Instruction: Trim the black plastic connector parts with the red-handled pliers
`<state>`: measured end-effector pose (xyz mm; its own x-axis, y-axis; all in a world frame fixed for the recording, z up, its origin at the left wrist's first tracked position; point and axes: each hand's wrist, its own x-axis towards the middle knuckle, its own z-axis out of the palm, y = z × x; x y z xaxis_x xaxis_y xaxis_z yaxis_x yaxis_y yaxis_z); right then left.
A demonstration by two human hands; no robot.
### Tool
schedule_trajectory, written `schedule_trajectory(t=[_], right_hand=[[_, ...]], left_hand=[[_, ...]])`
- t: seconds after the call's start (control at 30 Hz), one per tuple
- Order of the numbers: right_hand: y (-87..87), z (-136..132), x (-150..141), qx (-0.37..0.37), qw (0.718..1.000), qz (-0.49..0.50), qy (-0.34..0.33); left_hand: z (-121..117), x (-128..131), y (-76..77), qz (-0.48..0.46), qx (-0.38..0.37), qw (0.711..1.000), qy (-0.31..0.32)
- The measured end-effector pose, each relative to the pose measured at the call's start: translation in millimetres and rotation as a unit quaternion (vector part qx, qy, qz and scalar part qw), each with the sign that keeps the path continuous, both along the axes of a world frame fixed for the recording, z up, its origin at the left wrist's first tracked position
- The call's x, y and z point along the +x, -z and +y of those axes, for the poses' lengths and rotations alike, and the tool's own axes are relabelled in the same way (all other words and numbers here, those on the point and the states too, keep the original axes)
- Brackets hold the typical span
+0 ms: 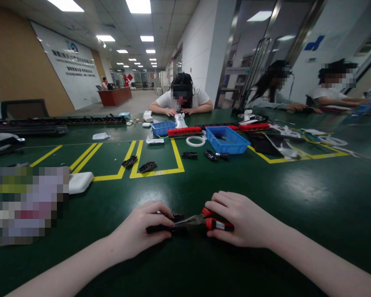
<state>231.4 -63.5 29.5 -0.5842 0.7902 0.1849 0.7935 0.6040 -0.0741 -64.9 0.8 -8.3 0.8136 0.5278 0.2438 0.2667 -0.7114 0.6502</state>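
In my right hand (235, 218) is a pair of needle-nose pliers (214, 223) with red and black handles, its jaws pointing left. My left hand (145, 227) is closed round a small black part (178, 217) low over the green table (142, 268). The tips of the pliers reach the part beside my left fingertips; whether they grip it I cannot tell. Most of the black part is hidden by my fingers.
Black parts (147, 166) lie by yellow tape lines beyond my hands. Farther back are a blue bin (227, 140), a white ring (196, 141) and red strips (185, 131). A white box (80, 182) is at left. A person (181, 99) leans on the table opposite.
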Motion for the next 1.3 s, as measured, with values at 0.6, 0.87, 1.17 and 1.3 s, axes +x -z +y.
schedule_trajectory(t=[0.6,0.87,1.17,1.3], right_hand=[[-1.0,-7.5,-8.7,0.003,0.999,-0.019,0.027],[-7.2,-8.4,-6.7,0.012,0.999,-0.022,0.026],[-0.5,-4.6,0.3,0.032,0.999,-0.004,0.007],[0.1,-3.3,0.0,0.054,0.999,-0.01,0.0]], left_hand=[[3.1,1.0,0.7,0.013,0.005,1.0,0.01],[2.7,1.9,1.6,0.001,0.003,1.0,0.005],[1.2,-0.1,-1.1,0.015,0.033,0.999,0.012],[2.1,-0.9,-0.7,0.012,0.016,1.0,0.013]])
